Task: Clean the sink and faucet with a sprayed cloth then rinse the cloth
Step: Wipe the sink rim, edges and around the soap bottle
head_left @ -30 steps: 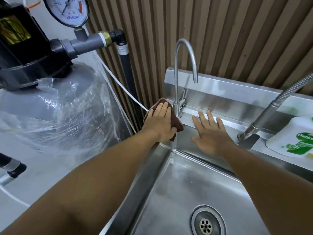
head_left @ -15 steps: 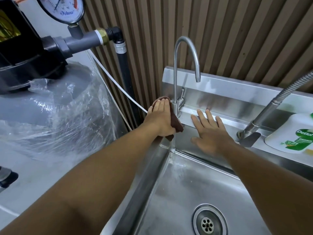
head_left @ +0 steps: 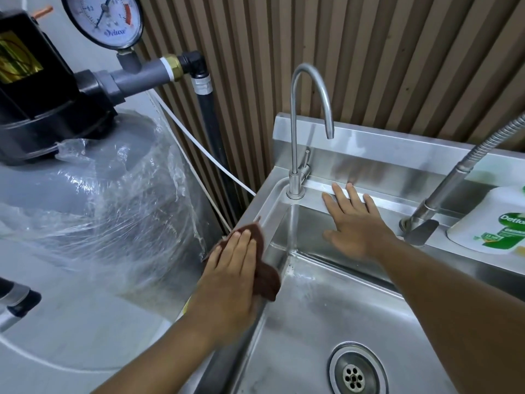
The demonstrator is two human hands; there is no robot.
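Observation:
A stainless steel sink (head_left: pixel 312 322) fills the lower right, its drain (head_left: pixel 353 373) near the bottom edge. A gooseneck faucet (head_left: pixel 295 132) rises from the back left corner of the rim. My left hand (head_left: pixel 230 274) lies flat with straight fingers on a dark brown cloth (head_left: pixel 265 277), pressing it onto the sink's left rim. My right hand (head_left: pixel 355 223) rests open, fingers spread, against the back wall and ledge of the basin, just right of the faucet's base.
A second faucet with a flexible metal hose (head_left: pixel 460 172) stands at the right, beside a white Dettol bottle (head_left: pixel 500 226). To the left are a plastic-wrapped grey tank (head_left: pixel 93 194), a black pump (head_left: pixel 37 89), a pressure gauge (head_left: pixel 103 19) and a black pipe (head_left: pixel 210 123). A slatted wall stands behind.
My left hand has slid the cloth from the faucet's base toward me along the sink's left rim. My right hand has stayed on the back wall of the basin.

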